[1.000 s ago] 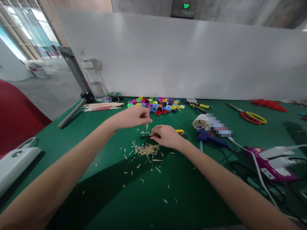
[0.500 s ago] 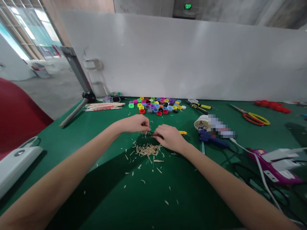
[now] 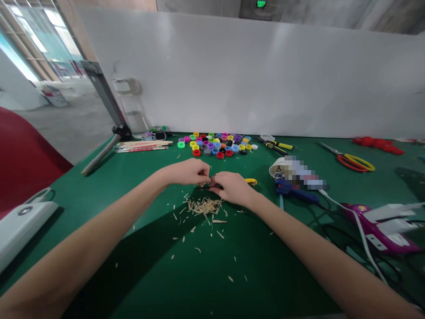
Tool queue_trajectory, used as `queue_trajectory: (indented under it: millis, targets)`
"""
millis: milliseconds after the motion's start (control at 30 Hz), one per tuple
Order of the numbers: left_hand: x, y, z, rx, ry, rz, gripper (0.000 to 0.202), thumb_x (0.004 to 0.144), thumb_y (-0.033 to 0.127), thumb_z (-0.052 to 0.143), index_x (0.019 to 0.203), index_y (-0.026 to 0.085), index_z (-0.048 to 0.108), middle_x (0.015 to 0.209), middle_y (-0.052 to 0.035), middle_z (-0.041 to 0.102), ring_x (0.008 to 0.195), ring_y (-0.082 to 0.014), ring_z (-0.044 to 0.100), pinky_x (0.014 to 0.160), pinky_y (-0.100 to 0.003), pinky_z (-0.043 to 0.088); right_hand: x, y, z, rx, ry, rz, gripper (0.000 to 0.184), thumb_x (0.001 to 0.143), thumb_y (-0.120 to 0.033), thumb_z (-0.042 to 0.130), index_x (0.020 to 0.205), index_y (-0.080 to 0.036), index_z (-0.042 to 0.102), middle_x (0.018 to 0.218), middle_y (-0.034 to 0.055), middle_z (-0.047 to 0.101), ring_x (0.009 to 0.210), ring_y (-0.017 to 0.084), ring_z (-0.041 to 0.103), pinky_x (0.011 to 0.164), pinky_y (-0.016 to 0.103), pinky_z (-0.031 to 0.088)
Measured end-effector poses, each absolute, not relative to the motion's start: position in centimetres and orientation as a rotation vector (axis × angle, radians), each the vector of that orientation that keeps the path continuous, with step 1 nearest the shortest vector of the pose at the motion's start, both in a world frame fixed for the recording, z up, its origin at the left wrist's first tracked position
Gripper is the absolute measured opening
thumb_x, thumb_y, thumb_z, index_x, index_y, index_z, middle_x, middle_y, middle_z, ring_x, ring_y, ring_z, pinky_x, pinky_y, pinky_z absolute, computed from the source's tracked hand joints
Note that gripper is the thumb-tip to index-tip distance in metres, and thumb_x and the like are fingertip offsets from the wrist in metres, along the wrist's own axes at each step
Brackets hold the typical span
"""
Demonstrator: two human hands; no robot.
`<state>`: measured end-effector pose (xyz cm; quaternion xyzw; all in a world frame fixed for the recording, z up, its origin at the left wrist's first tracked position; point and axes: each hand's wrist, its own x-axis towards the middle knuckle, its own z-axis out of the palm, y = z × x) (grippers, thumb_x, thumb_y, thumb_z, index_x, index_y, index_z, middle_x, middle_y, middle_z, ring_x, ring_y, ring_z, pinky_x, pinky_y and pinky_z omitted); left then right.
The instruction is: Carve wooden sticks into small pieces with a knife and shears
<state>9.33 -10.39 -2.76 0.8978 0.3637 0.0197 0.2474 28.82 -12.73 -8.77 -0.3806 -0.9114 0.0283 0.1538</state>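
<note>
My left hand [image 3: 189, 172] and my right hand [image 3: 232, 187] meet over the green table [image 3: 139, 274], fingertips touching. The left hand's fingers are pinched on a small pale wooden piece, mostly hidden. My right hand is closed round a cutter with a yellow handle end [image 3: 249, 181] sticking out behind it and a dark blade tip by the fingertips. A heap of pale wood shavings [image 3: 203, 207] lies just below both hands, with loose chips scattered toward me.
Coloured bottle caps [image 3: 215, 145] lie behind the hands, wooden sticks [image 3: 142, 146] to their left, a hammer [image 3: 104, 152] farther left. A blue glue gun [image 3: 294, 191], a tipped cup [image 3: 277, 167], scissors [image 3: 352, 158], pliers [image 3: 275, 146] and cables lie right. A white device [image 3: 23, 223] sits left.
My left hand dropped from above the table down to my right hand, and both hands now meet at the fingertips. The right hand stayed nearly in place.
</note>
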Motion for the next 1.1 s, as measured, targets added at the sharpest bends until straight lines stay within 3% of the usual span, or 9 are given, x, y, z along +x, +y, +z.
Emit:
queue_trajectory:
  millis: [300, 1100]
  targets:
    - [9.0, -10.0, -3.2, 2.521, 1.127, 0.122, 0.026, 0.081, 0.043, 0.048, 0.074, 0.019, 0.053, 0.064, -0.0018, 0.057, 0.056, -0.0120, 0.047, 0.052, -0.027, 0.031, 28.7, -14.8, -8.8, -0.834, -2.690, -0.058, 0.019, 0.090, -0.028, 0.046, 0.080, -0.019, 0.059, 0.078, 0.0028, 0.062, 0.073, 0.015, 0.050, 0.066, 0.028, 0.033]
    - [9.0, -9.8, -3.2, 2.433, 1.269, 0.132, 0.033, 0.078, 0.048, 0.050, 0.063, 0.019, 0.044, 0.061, -0.0013, 0.054, 0.053, -0.0107, 0.044, 0.048, -0.026, 0.029, 28.9, -13.7, -8.8, -1.073, -2.550, -0.165, 0.017, 0.089, -0.028, 0.047, 0.080, -0.018, 0.056, 0.074, 0.0025, 0.058, 0.071, 0.015, 0.047, 0.060, 0.027, 0.028]
